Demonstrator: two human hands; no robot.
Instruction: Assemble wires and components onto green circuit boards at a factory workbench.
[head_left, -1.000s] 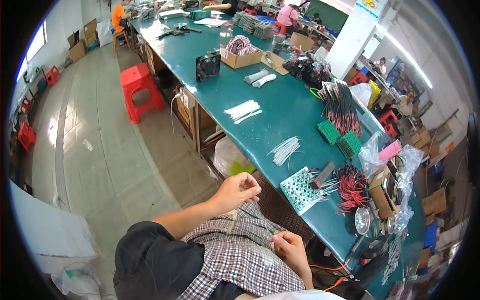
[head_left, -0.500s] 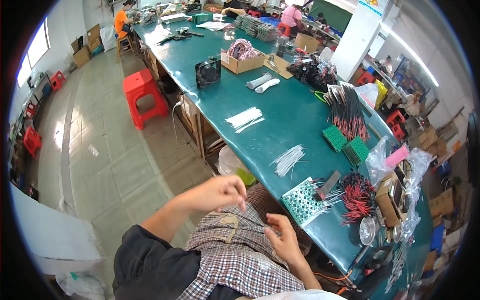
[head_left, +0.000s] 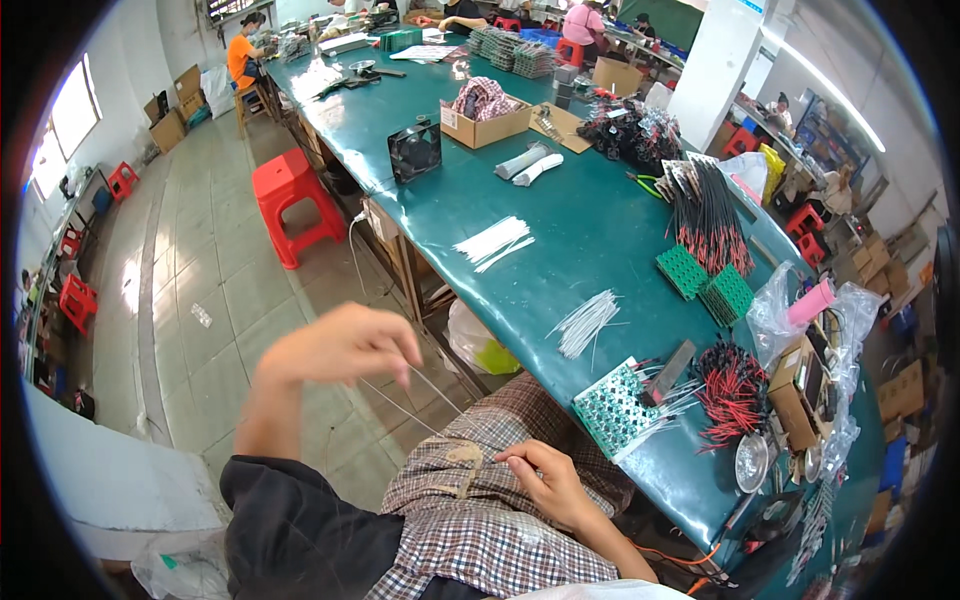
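Note:
My left hand (head_left: 345,345) is raised over the floor beside the table, its fingers curled in a pinch. Two thin pale strands of wire (head_left: 400,408) run from it down toward my lap. My right hand (head_left: 548,482), above the checked apron (head_left: 500,530), has thumb and forefinger pressed together where the strands seem to lead; their ends there are too fine to make out. Nearest on the green table (head_left: 480,305) lie a bundle of thin white wires (head_left: 587,322) and a green-and-white circuit panel (head_left: 612,408) with wires along one side and a dark metal block (head_left: 668,372) on it.
Red-and-black wires (head_left: 732,395), green boards (head_left: 725,295) and a cardboard box (head_left: 795,405) crowd the right side. Farther back are white strips (head_left: 495,243), a black fan (head_left: 415,150) and an open carton (head_left: 487,128). A red stool (head_left: 297,205) stands left of the table.
My left hand has moved left and up, and the pale strands now show stretched below it. My right hand has shifted slightly down, its fingers closing from apart into a pinch.

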